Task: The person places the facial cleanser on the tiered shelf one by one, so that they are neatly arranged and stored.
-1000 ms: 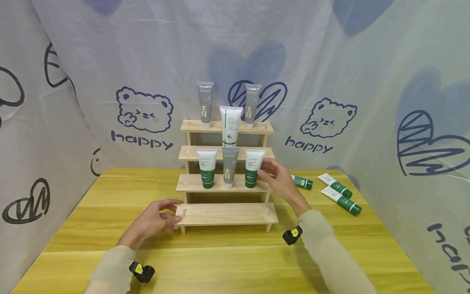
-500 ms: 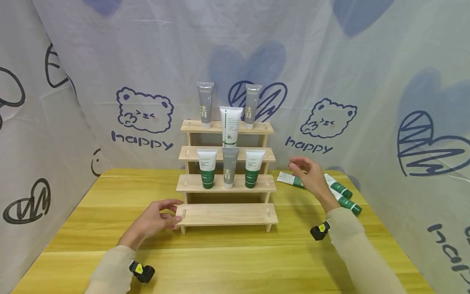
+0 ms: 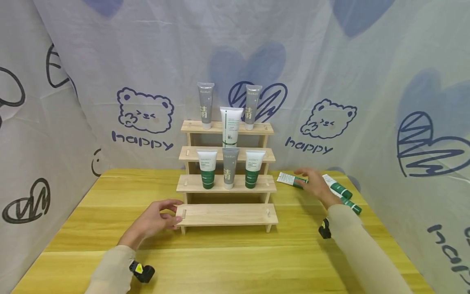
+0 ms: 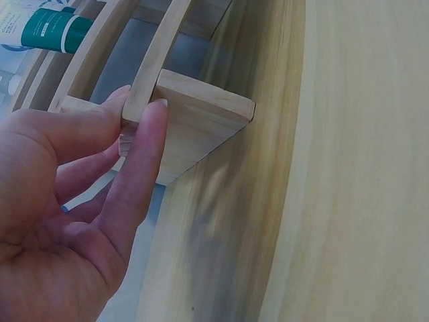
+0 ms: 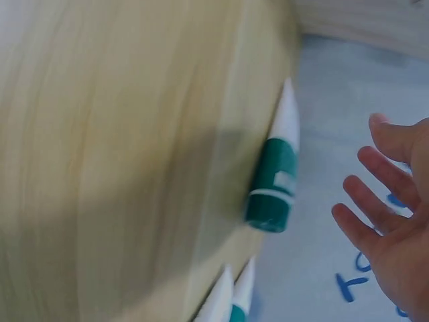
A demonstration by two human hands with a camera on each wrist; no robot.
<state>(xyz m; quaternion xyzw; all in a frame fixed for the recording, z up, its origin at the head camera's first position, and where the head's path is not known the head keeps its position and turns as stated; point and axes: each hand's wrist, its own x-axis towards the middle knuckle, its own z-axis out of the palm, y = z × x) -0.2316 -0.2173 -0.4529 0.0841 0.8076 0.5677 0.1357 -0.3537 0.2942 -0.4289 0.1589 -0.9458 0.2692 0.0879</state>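
The left hand (image 3: 152,222) is pinching the end of the smooth wooden step shelf (image 3: 226,214), thumb and fingers curled round the bottom board. The right hand (image 3: 316,185) is hovering, fingers spread and holding nothing, over soft green-and-white tubes (image 3: 339,188) lying on the shiny yellow table (image 3: 235,261). A cloth with bears is hanging behind.

Pale unfinished-looking wooden stepped rack (image 3: 226,214) with a matt, smooth grain, on a yellow wood-grain table (image 3: 227,261) with a slight sheen. Smooth plastic white-and-green tubes (image 3: 207,168) and grey tubes (image 3: 205,104) stand on its steps. Behind, thin printed cloth backdrop (image 3: 147,61), softly creased.
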